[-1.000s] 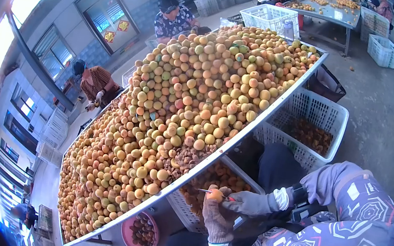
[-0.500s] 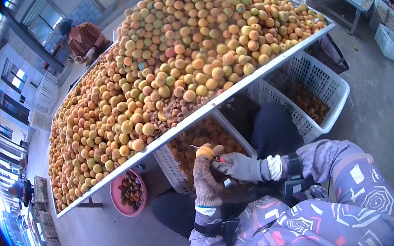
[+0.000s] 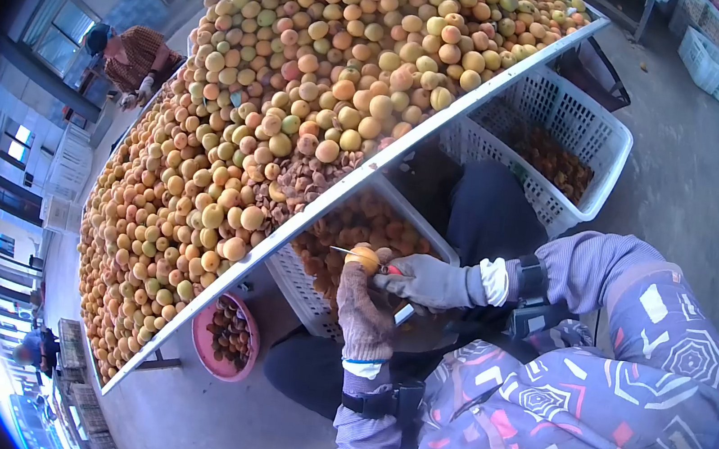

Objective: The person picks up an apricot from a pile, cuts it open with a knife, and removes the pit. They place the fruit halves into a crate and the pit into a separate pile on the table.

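My left hand [image 3: 364, 316], in a brownish knit glove, is closed around a yellow-orange apricot [image 3: 361, 258]. My right hand [image 3: 434, 282], in a grey glove, grips a small knife [image 3: 392, 271] by its red handle. The thin blade lies against the apricot, its tip sticking out past the fruit on the left. Just beneath both hands stands a white plastic crate [image 3: 300, 294] filled with orange, cut-looking fruit pieces. Whether the blade has gone into the flesh is hard to see.
A big heap of apricots [image 3: 306, 81] covers the table, whose pale edge [image 3: 356, 179] slants across in front of me. Underneath are a pink basin [image 3: 203, 340] with dark pieces and another white crate [image 3: 611, 140]. A co-worker [image 3: 132, 58] sits across the heap.
Both hands, still holding the apricot and knife, appear slightly further left and higher. The whole scene has shifted the same way, so the camera has turned a little.
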A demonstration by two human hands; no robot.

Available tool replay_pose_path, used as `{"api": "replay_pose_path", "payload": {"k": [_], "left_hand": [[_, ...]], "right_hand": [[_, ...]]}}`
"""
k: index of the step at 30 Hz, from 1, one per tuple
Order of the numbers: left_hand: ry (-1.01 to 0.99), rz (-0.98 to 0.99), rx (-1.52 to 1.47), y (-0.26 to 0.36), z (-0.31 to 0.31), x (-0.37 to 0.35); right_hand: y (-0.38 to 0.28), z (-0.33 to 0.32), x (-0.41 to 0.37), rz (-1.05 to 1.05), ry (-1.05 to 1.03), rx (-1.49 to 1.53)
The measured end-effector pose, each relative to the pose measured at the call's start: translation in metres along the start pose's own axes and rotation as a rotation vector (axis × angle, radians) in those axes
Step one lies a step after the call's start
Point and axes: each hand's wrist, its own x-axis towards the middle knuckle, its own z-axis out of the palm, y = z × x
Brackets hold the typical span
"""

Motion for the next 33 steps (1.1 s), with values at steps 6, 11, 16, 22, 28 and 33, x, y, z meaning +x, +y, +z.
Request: {"api": "replay_pose_path", "payload": {"k": [6, 11, 16, 22, 28, 33], "left_hand": [[0.106, 0.239, 0.242, 0.003, 0.004, 0.008], [0.149, 0.032, 0.082, 0.006, 0.018, -0.004], [0.088, 0.037, 0.040, -0.005, -0.002, 0.012], [0.131, 0.059, 0.050, -0.013, -0.002, 0.022], [0.092, -0.033, -0.161, 0.001, 0.003, 0.012], [0.181, 0.061, -0.106, 0.008, 0.004, 0.009]], "right_hand": [[0.007, -0.001, 0.012, 0.096, -0.021, 0.029], [0.039, 0.020, 0.020, -0.038, 0.105, 0.093], [0.006, 0.004, 0.012, 0.003, -0.025, -0.123], [0.014, 0.009, 0.011, -0.191, 0.000, 0.346], [0.001, 0.004, 0.014, 0.110, -0.122, 0.467], [-0.004, 0.002, 0.009, 0.086, -0.044, 0.358]]}}
